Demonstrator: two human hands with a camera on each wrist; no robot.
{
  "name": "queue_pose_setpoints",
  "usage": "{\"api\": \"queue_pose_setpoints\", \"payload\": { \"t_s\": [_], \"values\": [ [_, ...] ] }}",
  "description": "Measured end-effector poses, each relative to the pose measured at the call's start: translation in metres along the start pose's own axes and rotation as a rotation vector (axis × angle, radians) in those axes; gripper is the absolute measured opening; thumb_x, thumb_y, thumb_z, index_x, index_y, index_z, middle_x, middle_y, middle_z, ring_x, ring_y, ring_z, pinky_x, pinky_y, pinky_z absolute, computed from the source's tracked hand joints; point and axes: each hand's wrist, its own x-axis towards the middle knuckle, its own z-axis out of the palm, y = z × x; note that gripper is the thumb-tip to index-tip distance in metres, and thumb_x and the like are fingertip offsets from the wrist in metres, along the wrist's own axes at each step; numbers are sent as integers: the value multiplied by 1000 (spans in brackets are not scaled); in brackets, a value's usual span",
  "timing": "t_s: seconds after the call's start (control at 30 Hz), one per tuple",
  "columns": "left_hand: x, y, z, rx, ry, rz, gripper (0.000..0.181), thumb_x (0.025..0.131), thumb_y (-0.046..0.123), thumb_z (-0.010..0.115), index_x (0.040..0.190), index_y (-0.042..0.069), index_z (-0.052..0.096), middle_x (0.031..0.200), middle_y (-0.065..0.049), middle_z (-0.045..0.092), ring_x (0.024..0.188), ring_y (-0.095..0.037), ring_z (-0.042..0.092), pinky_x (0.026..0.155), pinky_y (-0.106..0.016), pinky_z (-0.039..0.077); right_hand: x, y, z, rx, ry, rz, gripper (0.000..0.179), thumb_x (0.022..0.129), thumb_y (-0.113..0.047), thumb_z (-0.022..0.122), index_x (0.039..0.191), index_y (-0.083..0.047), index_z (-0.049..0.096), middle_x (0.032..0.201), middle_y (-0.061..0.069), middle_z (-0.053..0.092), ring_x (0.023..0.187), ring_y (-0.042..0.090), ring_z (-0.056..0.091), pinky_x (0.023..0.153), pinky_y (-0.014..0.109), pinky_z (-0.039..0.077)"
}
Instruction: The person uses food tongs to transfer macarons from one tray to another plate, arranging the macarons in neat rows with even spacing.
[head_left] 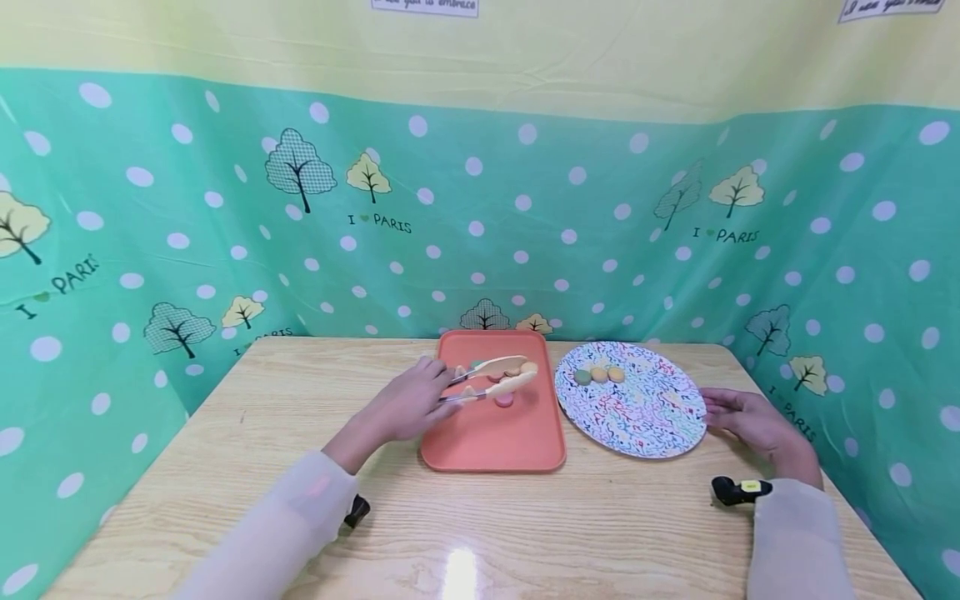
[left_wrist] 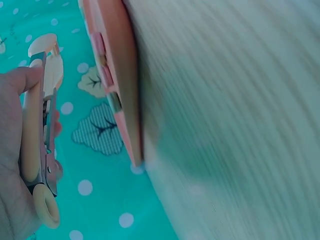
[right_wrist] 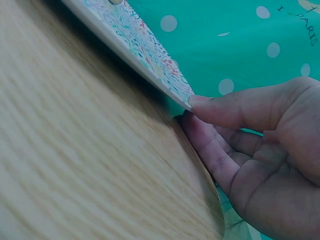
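My left hand (head_left: 408, 400) grips a pair of tongs (head_left: 502, 366) with cream tips and metal arms. Its tips stand apart over the coral tray (head_left: 495, 442); in the left wrist view, my thumb lies along the cream handle (left_wrist: 32, 130). In the tray are several macarons, among them a pink macaron (head_left: 504, 400) just below the tips and others partly hidden behind them. My right hand (head_left: 757, 421) pinches the right rim of a round, multicoloured plate (head_left: 645, 417) between thumb and fingers. On the plate's left side sit a green macaron (head_left: 582, 377) and two yellow-orange macarons (head_left: 607, 375) in a row.
Tray and plate lie side by side at the back of a wooden table (head_left: 600, 533). Green polka-dot cloth (head_left: 480, 250) with printed trees hangs behind the table and at both sides. Black wrist gear (head_left: 738, 490) shows at the right cuff.
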Motion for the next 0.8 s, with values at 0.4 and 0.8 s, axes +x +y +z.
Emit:
{"api": "queue_pose_setpoints", "payload": {
  "t_s": [0.4, 0.8],
  "values": [
    [36, 29, 9, -23, -1, 45, 53, 105, 46, 52, 136, 3, 59, 124, -8, 57, 107, -24, 48, 91, -38, 47, 0, 0, -1, -43, -4, 0, 61, 101, -14, 65, 152, 6, 40, 150, 28, 47, 136, 41, 48, 93, 26, 53],
    [61, 53, 14, -52, -26, 13, 48, 105, 49, 51, 130, 9, 61, 113, -1, 53, 99, -17, 44, 82, -32, 45, -1, -3, 0, -6, -14, 16, 63, 100, -14, 66, 153, 6, 38, 152, 28, 44, 135, 39, 49, 86, 17, 52]
  ]
}}
